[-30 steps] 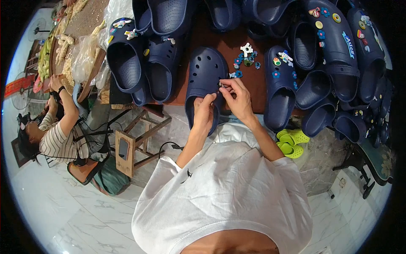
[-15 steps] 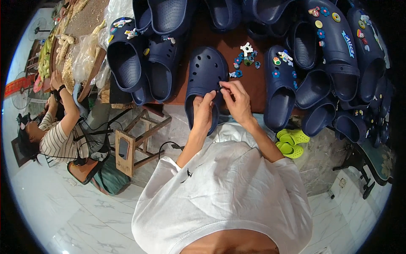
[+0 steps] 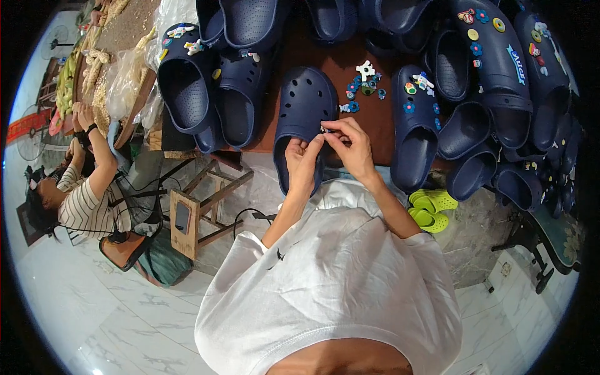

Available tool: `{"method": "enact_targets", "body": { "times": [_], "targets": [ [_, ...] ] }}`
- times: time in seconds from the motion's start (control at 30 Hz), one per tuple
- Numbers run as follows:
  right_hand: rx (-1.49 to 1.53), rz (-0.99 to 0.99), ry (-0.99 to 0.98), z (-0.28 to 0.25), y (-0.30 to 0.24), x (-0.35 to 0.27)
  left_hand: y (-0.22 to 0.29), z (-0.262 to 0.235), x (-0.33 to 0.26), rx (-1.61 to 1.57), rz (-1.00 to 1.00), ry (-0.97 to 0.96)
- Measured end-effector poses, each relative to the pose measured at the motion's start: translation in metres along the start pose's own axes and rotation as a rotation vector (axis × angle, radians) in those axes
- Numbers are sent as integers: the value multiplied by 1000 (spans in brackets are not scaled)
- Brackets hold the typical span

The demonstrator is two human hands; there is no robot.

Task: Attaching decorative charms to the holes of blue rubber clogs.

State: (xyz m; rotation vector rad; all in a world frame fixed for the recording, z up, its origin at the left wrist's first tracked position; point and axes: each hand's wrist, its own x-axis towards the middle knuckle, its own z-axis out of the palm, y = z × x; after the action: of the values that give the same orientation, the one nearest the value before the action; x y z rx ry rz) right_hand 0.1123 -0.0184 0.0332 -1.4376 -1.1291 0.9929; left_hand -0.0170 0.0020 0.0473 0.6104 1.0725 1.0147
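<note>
Left hand [image 3: 302,164]: fingers curled round the near edge of the navy clog [image 3: 304,119], steadying it on the brown table [image 3: 340,62].
Right hand [image 3: 347,145]: fingertips pinched shut on a tiny pale charm [image 3: 323,129] at the clog's side.
Technique: keep the clog braced; press the charm squarely into a hole.
Beyond: loose charms [image 3: 364,84] wait nearby.

Brightness: even, soft daylight, fairly bright.
Glare: pale sheen on the marble floor [image 3: 94,312].
Shadows: weak, diffuse.
Distortion: strong fisheye bending, black corners.
Focus: sharp centrally, softened at the rim.
</note>
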Motion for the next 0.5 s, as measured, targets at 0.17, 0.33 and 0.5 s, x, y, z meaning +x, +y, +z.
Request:
{"method": "enact_targets", "body": {
  "times": [0.17,0.33,0.5],
  "targets": [
    [66,66,-70,-5,7,3,-4,4,5,53,13,10],
    [147,123,-65,-2,14,2,-4,11,7,156,43,68],
    [212,133,-85,-3,17,-2,-11,9,8,224,137,132]
  ]
}}
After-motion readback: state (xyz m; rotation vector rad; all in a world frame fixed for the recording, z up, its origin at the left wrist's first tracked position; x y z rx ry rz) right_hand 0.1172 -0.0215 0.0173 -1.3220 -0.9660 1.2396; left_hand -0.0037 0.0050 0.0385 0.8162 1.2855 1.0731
